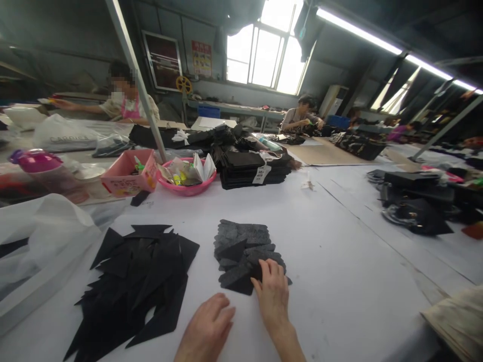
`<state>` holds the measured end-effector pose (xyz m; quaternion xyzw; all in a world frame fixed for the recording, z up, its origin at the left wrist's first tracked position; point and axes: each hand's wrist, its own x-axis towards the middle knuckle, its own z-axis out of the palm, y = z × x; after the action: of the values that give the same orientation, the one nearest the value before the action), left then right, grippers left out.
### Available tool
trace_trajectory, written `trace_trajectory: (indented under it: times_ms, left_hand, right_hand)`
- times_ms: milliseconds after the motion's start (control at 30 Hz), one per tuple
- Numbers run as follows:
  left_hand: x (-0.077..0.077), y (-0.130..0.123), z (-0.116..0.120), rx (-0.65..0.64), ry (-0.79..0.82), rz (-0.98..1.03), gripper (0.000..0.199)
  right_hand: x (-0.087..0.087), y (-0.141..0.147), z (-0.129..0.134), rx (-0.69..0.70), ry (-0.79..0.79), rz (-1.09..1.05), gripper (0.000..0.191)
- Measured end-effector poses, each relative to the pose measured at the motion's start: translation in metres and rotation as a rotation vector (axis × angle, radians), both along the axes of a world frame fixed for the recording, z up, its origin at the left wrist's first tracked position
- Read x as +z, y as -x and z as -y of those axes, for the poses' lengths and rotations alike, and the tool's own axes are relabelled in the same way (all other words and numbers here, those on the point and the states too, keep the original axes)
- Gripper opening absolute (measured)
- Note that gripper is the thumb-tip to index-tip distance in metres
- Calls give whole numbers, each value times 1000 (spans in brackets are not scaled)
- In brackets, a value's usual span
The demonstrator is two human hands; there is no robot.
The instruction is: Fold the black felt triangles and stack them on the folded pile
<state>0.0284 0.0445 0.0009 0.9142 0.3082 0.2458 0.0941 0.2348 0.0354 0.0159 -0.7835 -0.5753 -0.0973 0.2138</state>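
Your right hand (272,291) is at the lower right edge of the spread of dark grey, narrow, felt-like strips (243,232), its fingers bent and the thumb a little apart on the near side; the fingertips reach the pieces, but you cannot tell from here whether one is pinched between them. Your left hand (209,327) is loosely curled and part-open above or on the white sheet-covered table (339,286), just short of the strips, with nothing visible in it, though its palm is hidden. The strips lie in front of you, to the right of the larger heap of thin, matt black, angular pieces (132,271) and well apart from it. They should prove light, fairly flexible and hard to break, with a fuzzy face that grips the skin rather than sliding; a smooth black piece with a pointed corner (232,251) lying over them looks stiffer and more slippery. Take a strip by one of its free, tapered ends, where it juts past its neighbours, with thumb and forefinger. The long axes run mostly from left to right across your view, nearly level in the far rows, while the nearer ones slant, right end farther from you.
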Motion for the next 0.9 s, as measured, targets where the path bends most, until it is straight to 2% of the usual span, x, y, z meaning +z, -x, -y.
trace_trajectory:
  times_ms: [133, 300, 500, 733, 900]
  left_hand:
    - [-14, -40, -9, 2, -153, 81, 38]
    - [-22, -63, -21, 29, -235, 94, 31]
    - [-14, -70, -20, 28, -245, 52, 32]
    - [3, -84, -21, 11, -196, -16, 41]
    - [6, -92, -20, 25, -172, -40, 42]
  right_hand:
    - [-4, -7, 3, 20, -79, -33, 29]
    - [-2, -27, -3, 8, -44, 15, 35]
    - [-2, -37, 3, 110, -18, -45, 24]
    - [-1, -32, 16, 100, -72, -130, 25]
    - [-4, -28, 18, 85, -25, -152, 29]
